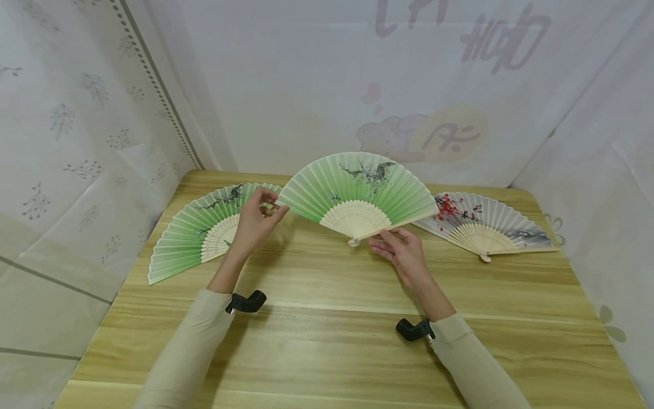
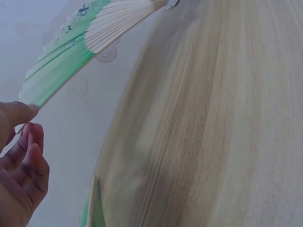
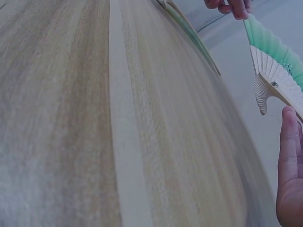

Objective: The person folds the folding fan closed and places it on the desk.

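Between my two hands a spread green folding fan [image 1: 357, 187] with a dark branch print and pale ribs is held up above the table. My left hand [image 1: 257, 218] pinches its left outer corner between thumb and fingers, as the left wrist view also shows. Under the fan's right guard stick, near the pivot, my right hand [image 1: 402, 254] holds it with the thumb in front and the fingers behind. A second green fan [image 1: 179, 244] lies spread on the table behind my left hand, partly covered by it. To the right lies a spread grey-white fan [image 1: 482, 224] with red blossoms.
The wooden table [image 1: 327, 352] runs up to a pale printed curtain [image 1: 265, 85] at the back, with more curtains at both sides. Black wrist cameras stick out from both sleeves, a left one [image 1: 247, 302] and a right one [image 1: 413, 329].
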The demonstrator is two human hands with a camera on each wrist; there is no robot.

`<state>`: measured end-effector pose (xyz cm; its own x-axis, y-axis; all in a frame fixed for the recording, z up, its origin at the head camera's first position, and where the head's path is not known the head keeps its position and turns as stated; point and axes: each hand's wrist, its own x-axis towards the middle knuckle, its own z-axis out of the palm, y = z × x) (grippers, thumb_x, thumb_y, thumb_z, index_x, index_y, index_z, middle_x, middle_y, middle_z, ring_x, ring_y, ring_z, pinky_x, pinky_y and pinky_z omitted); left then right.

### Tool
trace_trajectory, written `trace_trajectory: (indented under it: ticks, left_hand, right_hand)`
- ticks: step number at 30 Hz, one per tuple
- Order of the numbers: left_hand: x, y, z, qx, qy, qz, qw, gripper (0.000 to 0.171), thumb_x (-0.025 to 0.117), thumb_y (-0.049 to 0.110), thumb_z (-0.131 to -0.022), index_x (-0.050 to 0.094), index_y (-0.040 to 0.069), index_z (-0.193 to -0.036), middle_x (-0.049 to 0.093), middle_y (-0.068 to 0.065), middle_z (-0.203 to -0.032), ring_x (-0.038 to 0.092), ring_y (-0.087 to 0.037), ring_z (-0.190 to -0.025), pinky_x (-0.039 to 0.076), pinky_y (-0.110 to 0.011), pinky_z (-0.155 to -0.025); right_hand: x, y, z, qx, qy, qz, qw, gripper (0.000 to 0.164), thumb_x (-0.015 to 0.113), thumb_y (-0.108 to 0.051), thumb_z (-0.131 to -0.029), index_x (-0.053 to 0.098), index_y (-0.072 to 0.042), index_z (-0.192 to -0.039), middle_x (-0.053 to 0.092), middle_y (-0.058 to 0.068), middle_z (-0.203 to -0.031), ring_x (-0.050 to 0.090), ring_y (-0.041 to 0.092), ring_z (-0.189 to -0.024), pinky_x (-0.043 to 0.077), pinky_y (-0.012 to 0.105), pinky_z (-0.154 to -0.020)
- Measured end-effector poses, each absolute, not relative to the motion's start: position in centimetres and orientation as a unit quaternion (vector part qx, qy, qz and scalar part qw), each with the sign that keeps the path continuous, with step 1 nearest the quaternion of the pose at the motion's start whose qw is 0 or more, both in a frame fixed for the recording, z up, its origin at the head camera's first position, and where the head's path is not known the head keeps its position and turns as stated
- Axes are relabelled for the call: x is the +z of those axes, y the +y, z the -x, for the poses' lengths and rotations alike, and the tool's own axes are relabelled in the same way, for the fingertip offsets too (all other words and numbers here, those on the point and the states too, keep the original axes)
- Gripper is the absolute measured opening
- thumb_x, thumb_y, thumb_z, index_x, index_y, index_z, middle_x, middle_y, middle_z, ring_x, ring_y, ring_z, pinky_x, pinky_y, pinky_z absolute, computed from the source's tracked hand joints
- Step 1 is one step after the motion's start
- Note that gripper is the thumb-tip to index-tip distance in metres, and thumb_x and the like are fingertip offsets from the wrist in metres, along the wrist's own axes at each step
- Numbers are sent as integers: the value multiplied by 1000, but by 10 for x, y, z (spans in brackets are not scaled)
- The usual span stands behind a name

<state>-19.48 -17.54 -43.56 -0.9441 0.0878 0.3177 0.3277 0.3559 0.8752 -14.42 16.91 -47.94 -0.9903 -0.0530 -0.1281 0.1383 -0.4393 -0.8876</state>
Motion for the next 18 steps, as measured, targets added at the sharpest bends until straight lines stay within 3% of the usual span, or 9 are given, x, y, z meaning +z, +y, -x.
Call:
trace_trajectory:
  ticks: [6,18]
  left_hand:
    - [-433,-171,195,-552,-818,125,107,32,74,5,-94,53,-4,-116,61,-22,-106,63,-33,-81,50,-20,-63]
    - [-434,-167,198,-559,-808,143,123,30,72,1,-94,52,-5,-114,59,-19,-104,62,-38,-84,51,-20,-63]
  right_hand:
    - [-480,169,144,-838,543,-26,55,18,67,-8,-100,61,8,-108,72,20,-100,74,29,-89,53,49,-89]
    - [-480,170,144,-824,564,-27,50,23,65,-7,-101,59,12,-113,73,18,-99,74,28,-87,52,53,-89]
